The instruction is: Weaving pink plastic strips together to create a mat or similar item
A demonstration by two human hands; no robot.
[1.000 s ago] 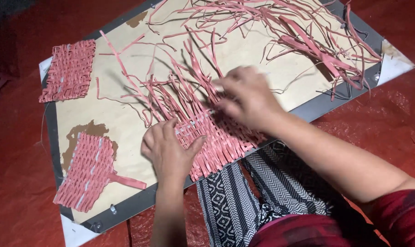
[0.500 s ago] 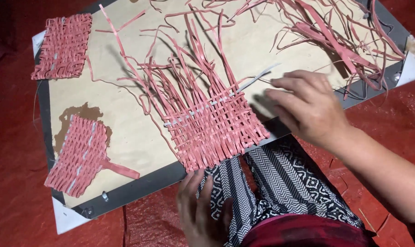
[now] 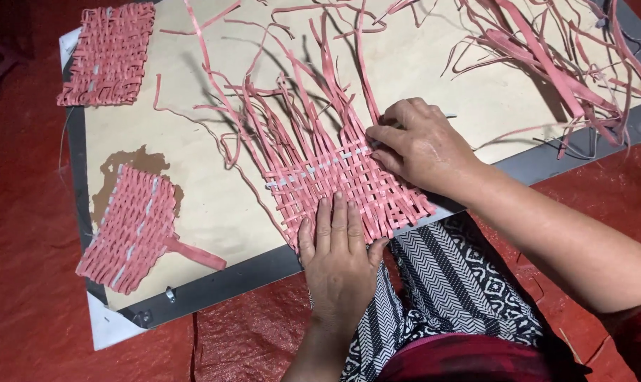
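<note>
The left hand [image 3: 340, 263] had come up off the lap, flat and released on the mat's [image 3: 341, 187] near edge at 6 o'clock; the right hand [image 3: 423, 148] moved in to 3 o'clock, pinching a pale strip [image 3: 334, 164] mid-worktop [image 3: 214, 191].

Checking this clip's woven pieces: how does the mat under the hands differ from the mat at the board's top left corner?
The mat under the hands has long loose strips trailing from its far edge; the corner mat has none. The left hand presses flat on the first and the right hand works at its edge; the corner mat lies untouched. Both are pink woven strips on the same board.
</note>
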